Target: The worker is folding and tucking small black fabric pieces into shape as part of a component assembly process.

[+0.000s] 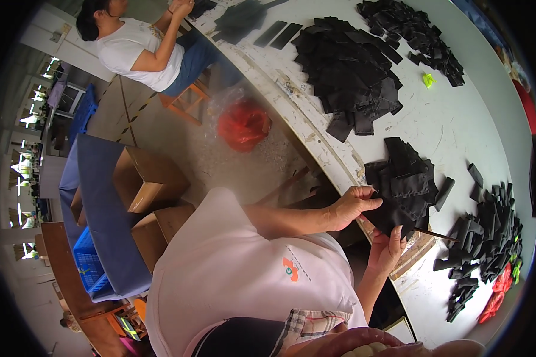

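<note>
1. With the held piece as the clock's centre, a black cloth piece (386, 219) is stretched between the two hands, above the near edge of the white counter (458, 122).
2. Its edge at 10 o'clock is pinched between thumb and fingers by the left hand (352, 207); its lower edge, at 5 o'clock, is gripped by the right hand (388, 249), the thumb being laid on top. Opposite edges are presumably held so that the cloth is spread and not allowed to sag.
3. From beside the right hand, a thin dark pointed tool (439, 235) is aimed toward 4 o'clock; whether it is gripped there or only lies underneath cannot be told.
4. A small heap of black pieces (414, 185) is placed just beyond the cloth at 1 o'clock, probably for short reaches.
5. At 3 o'clock, narrow black folded strips (488, 232) are gathered loosely; at 12 o'clock, well apart, a large pile of flat black pieces (351, 71) is stacked. The groups are likely spaced out so that different shapes are not mixed.
6. Two dark strips (278, 34) are laid side by side at 11 o'clock, and a red plastic bag (496, 293) is set at 4 o'clock, beyond the folded strips.
7. On the floor at 10 o'clock, a red bag in clear plastic (244, 125) is seen, near a seated co-worker (142, 53).
</note>
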### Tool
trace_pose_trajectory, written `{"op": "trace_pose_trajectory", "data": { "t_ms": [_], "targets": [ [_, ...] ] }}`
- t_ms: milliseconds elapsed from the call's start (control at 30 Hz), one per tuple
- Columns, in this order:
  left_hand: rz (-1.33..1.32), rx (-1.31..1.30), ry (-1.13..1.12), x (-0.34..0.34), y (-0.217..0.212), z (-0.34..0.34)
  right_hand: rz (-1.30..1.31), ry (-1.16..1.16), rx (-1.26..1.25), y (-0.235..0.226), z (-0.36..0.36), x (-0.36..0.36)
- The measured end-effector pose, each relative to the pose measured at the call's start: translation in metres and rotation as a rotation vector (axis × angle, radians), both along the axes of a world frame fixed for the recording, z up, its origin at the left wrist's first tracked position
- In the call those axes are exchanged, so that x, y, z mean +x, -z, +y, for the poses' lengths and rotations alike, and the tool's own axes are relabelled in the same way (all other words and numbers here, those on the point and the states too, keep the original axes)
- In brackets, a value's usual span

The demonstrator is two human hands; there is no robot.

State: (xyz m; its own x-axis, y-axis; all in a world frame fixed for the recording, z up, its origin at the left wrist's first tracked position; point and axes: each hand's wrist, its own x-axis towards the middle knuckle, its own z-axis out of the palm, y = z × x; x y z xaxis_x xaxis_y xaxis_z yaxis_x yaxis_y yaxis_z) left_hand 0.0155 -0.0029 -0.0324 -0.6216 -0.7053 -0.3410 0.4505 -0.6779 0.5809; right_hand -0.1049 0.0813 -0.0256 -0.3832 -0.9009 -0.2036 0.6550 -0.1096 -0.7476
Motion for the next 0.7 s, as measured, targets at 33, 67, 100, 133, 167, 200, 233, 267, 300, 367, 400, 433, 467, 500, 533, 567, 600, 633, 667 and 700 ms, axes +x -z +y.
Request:
{"op": "trace_pose_trajectory", "data": {
  "t_ms": [33, 67, 100, 133, 167, 200, 233, 267, 300, 367, 400, 433, 467, 500, 533, 567, 600, 633, 667, 700],
  "targets": [
    [0.043, 0.039, -0.002, 0.001, -0.004, 0.000, 0.010, -0.023, -0.018, 0.002, -0.001, 0.002],
    [0.086, 0.077, -0.004, 0.002, -0.006, 0.000, 0.008, -0.028, -0.019, 0.002, -0.001, 0.004],
    [0.084, 0.076, -0.009, 0.003, -0.008, 0.001, -0.027, -0.002, -0.031, 0.001, -0.001, 0.006],
    [0.116, 0.109, 0.012, 0.005, -0.009, 0.002, -0.061, 0.025, -0.044, -0.002, -0.001, 0.008],
    [0.148, 0.142, 0.034, 0.005, -0.010, 0.003, -0.064, 0.021, -0.046, -0.004, -0.002, 0.008],
    [0.145, 0.136, 0.026, 0.006, -0.006, 0.004, -0.077, -0.006, -0.074, -0.006, -0.002, 0.009],
    [0.149, 0.146, 0.004, 0.003, -0.003, 0.004, -0.091, -0.027, -0.101, -0.006, -0.001, 0.009],
    [0.153, 0.156, -0.016, 0.003, -0.001, 0.005, -0.095, -0.030, -0.104, -0.003, 0.000, 0.008],
    [0.151, 0.164, 0.001, 0.003, 0.001, 0.007, -0.027, -0.012, -0.064, 0.003, 0.002, 0.007],
    [0.107, 0.153, 0.001, 0.003, -0.001, 0.009, 0.038, -0.002, -0.030, 0.008, 0.001, 0.008],
    [0.066, 0.148, 0.007, 0.003, -0.001, 0.011, 0.102, 0.074, 0.076, 0.009, 0.001, 0.011],
    [0.021, 0.171, 0.003, 0.001, 0.000, 0.013, 0.166, 0.153, 0.185, 0.010, 0.001, 0.013],
    [0.019, 0.170, 0.002, 0.002, 0.002, 0.012, 0.163, 0.152, 0.184, 0.011, 0.001, 0.013],
    [-0.051, 0.213, 0.054, 0.003, 0.003, 0.012, 0.214, 0.159, 0.194, 0.012, 0.001, 0.014],
    [-0.119, 0.256, 0.105, 0.005, 0.004, 0.012, 0.265, 0.165, 0.205, 0.013, 0.001, 0.014],
    [-0.120, 0.256, 0.101, 0.005, 0.010, 0.012, 0.263, 0.162, 0.203, 0.012, 0.002, 0.015],
    [-0.152, 0.275, 0.124, 0.005, 0.020, 0.014, 0.354, 0.145, 0.223, 0.011, 0.002, 0.015],
    [-0.184, 0.295, 0.150, 0.005, 0.023, 0.013, 0.445, 0.130, 0.243, 0.010, 0.002, 0.015],
    [-0.185, 0.295, 0.149, 0.004, 0.024, 0.013, 0.444, 0.129, 0.243, 0.009, 0.002, 0.016],
    [-0.181, 0.335, 0.171, 0.004, 0.026, 0.013, 0.479, 0.124, 0.275, 0.008, 0.002, 0.017]
  ]
}}
